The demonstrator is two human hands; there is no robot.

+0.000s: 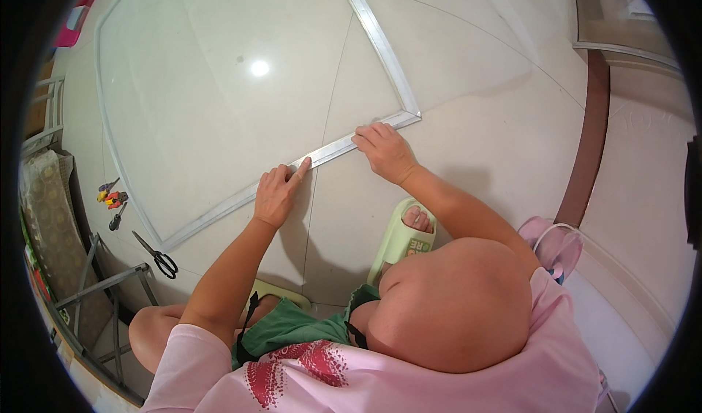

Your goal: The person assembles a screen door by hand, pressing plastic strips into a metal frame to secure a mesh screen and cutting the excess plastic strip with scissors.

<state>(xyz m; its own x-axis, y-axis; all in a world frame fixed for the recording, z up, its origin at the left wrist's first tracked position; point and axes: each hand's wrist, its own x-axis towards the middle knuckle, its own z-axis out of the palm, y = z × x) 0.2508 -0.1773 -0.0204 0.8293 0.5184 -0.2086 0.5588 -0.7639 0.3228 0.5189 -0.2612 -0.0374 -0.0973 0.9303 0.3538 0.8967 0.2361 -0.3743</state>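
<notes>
One pink shirt [439, 384] nearest, then one large bare knee [453, 296]. Beyond, two pale-green slippers [395, 241] on floor [504, 149]. One silvery frame [381, 43] lies flat on floor, three sides in view. Left hand [276, 201]: fingers on near bar [336, 149], one outstretched. Right hand [387, 153]: fingers bent over same bar, near its right corner. Cannot tell whether either grips. Toward floor's left edge: one pair of scissors [165, 264], one black screwdriver [117, 218].
</notes>
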